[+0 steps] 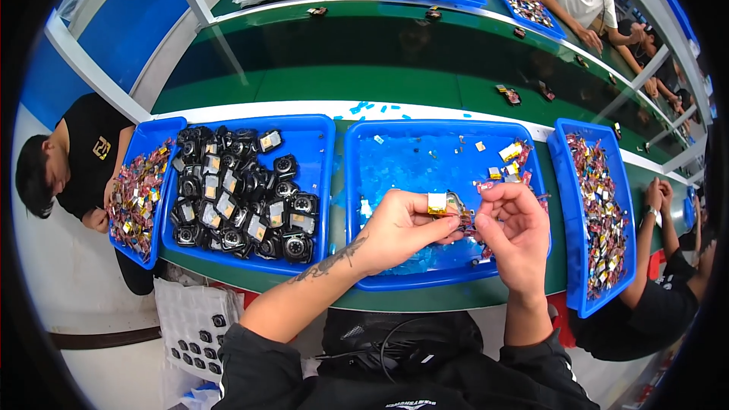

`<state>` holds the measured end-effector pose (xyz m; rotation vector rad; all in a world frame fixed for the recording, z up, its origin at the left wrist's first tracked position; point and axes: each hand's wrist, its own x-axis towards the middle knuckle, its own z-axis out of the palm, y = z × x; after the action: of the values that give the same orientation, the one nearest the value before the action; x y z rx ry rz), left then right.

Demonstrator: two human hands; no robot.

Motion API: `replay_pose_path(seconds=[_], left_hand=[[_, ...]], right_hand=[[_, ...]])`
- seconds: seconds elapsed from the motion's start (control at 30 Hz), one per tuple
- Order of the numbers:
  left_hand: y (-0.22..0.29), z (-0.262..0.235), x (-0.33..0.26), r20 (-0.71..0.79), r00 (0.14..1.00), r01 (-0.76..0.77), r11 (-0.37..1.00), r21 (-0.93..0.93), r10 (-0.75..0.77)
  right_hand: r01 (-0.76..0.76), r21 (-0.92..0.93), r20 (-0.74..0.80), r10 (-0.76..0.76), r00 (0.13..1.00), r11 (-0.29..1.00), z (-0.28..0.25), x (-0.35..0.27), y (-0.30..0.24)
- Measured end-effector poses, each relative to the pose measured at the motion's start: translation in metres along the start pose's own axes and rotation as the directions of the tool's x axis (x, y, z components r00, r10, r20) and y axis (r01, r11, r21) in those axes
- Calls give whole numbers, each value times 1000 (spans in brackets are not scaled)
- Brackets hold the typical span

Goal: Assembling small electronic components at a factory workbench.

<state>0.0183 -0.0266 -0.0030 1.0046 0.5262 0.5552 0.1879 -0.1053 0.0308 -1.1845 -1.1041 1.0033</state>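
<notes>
Parts tray [319,182] left of middle tray [357,205]

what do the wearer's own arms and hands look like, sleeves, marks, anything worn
Both hands are bare: no gloves, rings or watch show. The left hand sits on a forearm with a dark tattoo running from the wrist toward the elbow. The right hand and its forearm show no markings. Black sleeves are pushed up near the elbows on both arms.
</notes>
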Motion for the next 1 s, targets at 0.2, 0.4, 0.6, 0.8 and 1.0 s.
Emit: replay_pose_path(seconds=[0.2,0.4,0.6,0.8,1.0], left_hand=[[-3,4,0,-2,1000,-30,999,26,30],[-4,2,0,-12,999,-43,999,21,43],[0,2,0,-11,999,-44,999,28,44],[-2,4,1,-3,999,-46,998,49,46],[-9,1,0,-22,992,-120,986,114,124]], right_hand=[[123,-214,-105,-148,983,969,8,-5,19],[67,-184,-119,-90,989,981,10,-5,13],[-127,-31,-84,124,989,991,-1,-6,4],[-90,-91,-28,88,996,992,-7,-4,12],[-56,-115,-68,48,997,992,6,-2,13]])
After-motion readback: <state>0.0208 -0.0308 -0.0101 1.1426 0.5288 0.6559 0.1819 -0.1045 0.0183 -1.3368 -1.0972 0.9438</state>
